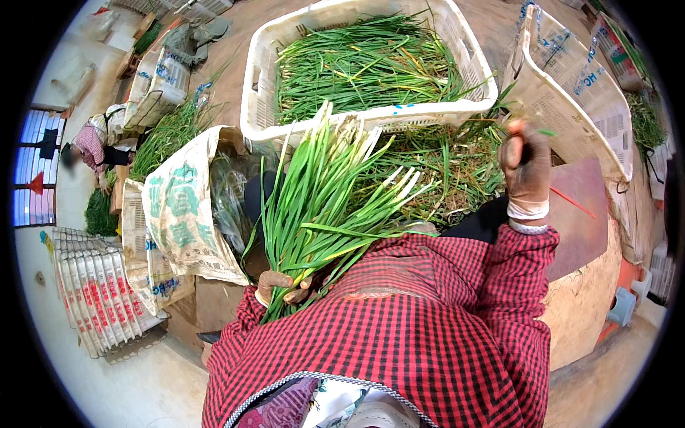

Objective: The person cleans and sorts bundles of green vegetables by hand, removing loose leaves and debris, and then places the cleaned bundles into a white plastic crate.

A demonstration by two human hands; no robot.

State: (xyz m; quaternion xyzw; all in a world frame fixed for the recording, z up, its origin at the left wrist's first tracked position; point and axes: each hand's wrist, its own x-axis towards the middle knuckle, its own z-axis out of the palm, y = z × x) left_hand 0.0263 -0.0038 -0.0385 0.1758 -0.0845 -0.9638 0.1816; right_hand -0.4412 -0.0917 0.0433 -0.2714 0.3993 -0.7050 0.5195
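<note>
A bunch of garlic chives (307,207), green with white stalk ends pointing away from me, leans across my lap. My left hand (283,287), in a brownish glove, is closed around its leafy lower end. Out to the right, my raised right hand (526,160), also gloved, has its fingers pinched together. Green leaf bits (546,133) stick out at its fingertips, which motion blurs. Beyond the bunch stands a white plastic crate (258,78) with many loose chives (364,68) in it. Cut and withered leaves (449,167) lie heaped between the crate and my knees.
A white woven sack (178,203) stands open at my left. To the right are another white crate (571,78) and a brown board (581,214) with a red strip (573,202). Stacked white crates (96,292) stand far left, with another person (89,146) beyond.
</note>
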